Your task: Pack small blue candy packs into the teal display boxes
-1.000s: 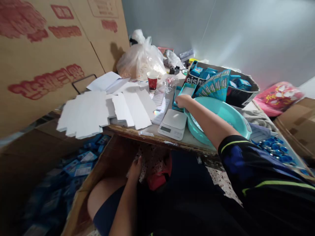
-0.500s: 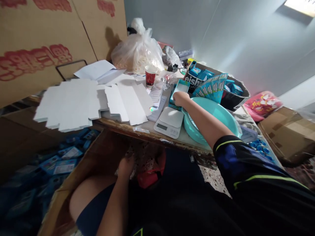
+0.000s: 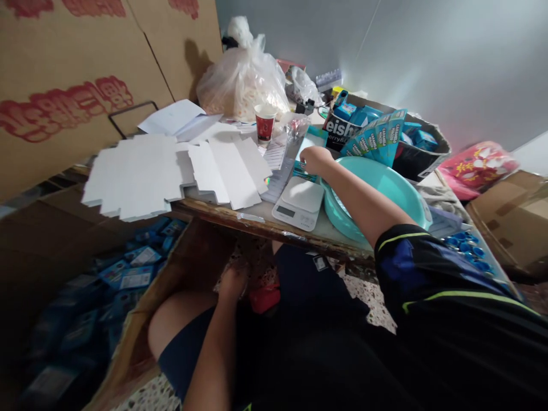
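My right hand (image 3: 315, 161) reaches over the turquoise basin (image 3: 372, 194) to a small blue box (image 3: 315, 136) with a white inside; its fingers are bent at the box's near edge, and what they hold, if anything, is hidden. Just in front of that box lies a white digital scale (image 3: 298, 203). My left hand (image 3: 233, 281) hangs low below the table edge, beside a red object (image 3: 264, 298); its fingers are dark and blurred. Behind the basin, blue printed packets (image 3: 379, 140) fan out against a black box (image 3: 417, 162) of blue packs.
Flat white cartons (image 3: 137, 174) overhang the table's left edge. A red paper cup (image 3: 265, 124) stands before a tied plastic bag (image 3: 244, 85). Blue packs (image 3: 137, 277) fill a large carton at lower left. Small blue pieces (image 3: 468, 251) lie on the right.
The view has shifted, so the table sits slightly higher and the left-side things farther right. My right hand stays at the blue box, now covering more of its near end.
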The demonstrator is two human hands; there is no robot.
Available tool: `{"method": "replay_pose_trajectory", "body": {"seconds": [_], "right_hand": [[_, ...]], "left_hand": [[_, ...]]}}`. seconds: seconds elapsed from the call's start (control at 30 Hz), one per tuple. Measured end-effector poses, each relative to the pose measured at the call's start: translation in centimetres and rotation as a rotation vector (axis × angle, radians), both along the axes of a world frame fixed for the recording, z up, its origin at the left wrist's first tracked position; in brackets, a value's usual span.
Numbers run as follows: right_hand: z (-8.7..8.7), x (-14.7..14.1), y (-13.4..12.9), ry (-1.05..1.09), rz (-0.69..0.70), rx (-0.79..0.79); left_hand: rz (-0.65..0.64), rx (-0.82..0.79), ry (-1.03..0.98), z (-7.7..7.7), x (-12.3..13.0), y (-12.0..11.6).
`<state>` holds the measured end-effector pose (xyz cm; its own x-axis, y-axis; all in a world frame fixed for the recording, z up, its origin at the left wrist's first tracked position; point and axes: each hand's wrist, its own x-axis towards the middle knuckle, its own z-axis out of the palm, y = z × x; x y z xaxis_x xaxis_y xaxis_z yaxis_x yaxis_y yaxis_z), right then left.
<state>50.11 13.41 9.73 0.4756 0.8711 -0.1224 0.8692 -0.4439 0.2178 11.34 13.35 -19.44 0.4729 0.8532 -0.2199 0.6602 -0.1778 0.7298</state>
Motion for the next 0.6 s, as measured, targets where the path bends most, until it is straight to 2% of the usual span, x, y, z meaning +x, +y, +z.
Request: {"method": "replay_pose_trajectory", "body": {"seconds": [0.17, 0.3, 0.37, 0.4, 0.47, 0.53, 0.6], "right_hand": [[-0.2, -0.4, 0.3, 0.02, -0.02, 0.013], [-0.1, -0.2, 0.1, 0.023, -0.064, 0.058], [-0.1, -0.1, 0.1, 0.041, -0.078, 0.072], [-0.1, 0.0, 0.1, 0.056, -0.083, 0.074], [-0.3, 0.1, 0.2, 0.092, -0.091, 0.079], [-0.4, 0.1, 0.4, 0.125, -0.091, 0.102], [-0.4, 0.0, 0.6, 0.15, -0.081, 0.14]], "left_hand": [[-0.071, -0.007, 0.115, 0.6, -0.7, -0.9], [0.029, 0.131, 0.146, 3.2, -2.0, -1.7], [0.073, 0.249, 0.116, 5.5, -2.3, -2.1], [0.04, 0.318, 0.074, 6.9, -2.1, -2.3], [-0.142, 0.466, -0.058, 10.3, -0.4, -2.5], [-0.372, 0.607, -0.226, 14.2, 3.1, -2.2], [-0.439, 0.689, -0.384, 18.0, 8.4, -1.1]]}}
